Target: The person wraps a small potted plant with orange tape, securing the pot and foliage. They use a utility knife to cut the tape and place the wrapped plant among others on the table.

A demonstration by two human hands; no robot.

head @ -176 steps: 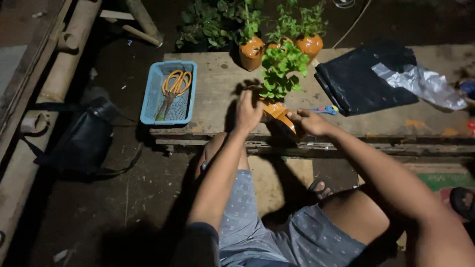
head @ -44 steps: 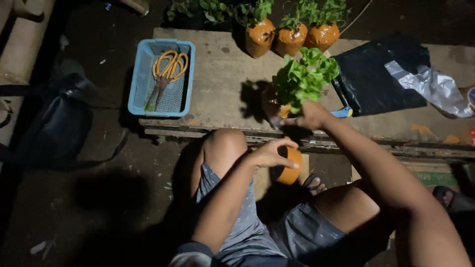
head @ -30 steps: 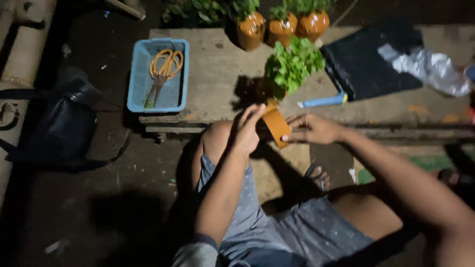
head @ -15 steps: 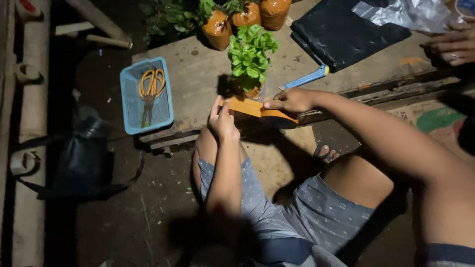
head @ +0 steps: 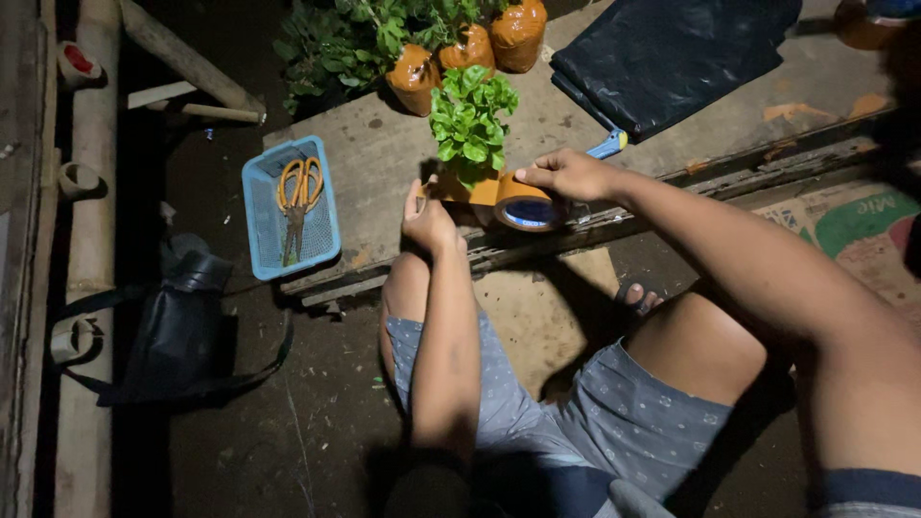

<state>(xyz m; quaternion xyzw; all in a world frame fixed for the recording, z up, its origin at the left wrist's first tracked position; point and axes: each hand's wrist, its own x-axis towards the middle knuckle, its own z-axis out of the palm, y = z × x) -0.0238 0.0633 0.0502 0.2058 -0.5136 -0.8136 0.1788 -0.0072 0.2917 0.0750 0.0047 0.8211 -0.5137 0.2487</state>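
Head view: right hand (head: pixel 568 175) closed around brown tape roll (head: pixel 526 203), near front edge of wooden bench (head: pixel 384 163). Left hand (head: pixel 429 219) pinching pulled-out tape strip (head: pixel 460 188) against small leafy pot (head: pixel 467 129). Could twist and stick to itself if slack, or tip pot if pulled hard. Blue basket (head: pixel 259 223) with scissors (head: pixel 296 192) at left, black sheet (head: pixel 672 53) at far right; little room, knees close below.

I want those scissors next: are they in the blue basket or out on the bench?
In the basket. The orange-handled scissors lie flat inside the blue basket, which sits at the bench's left end, away from both hands.
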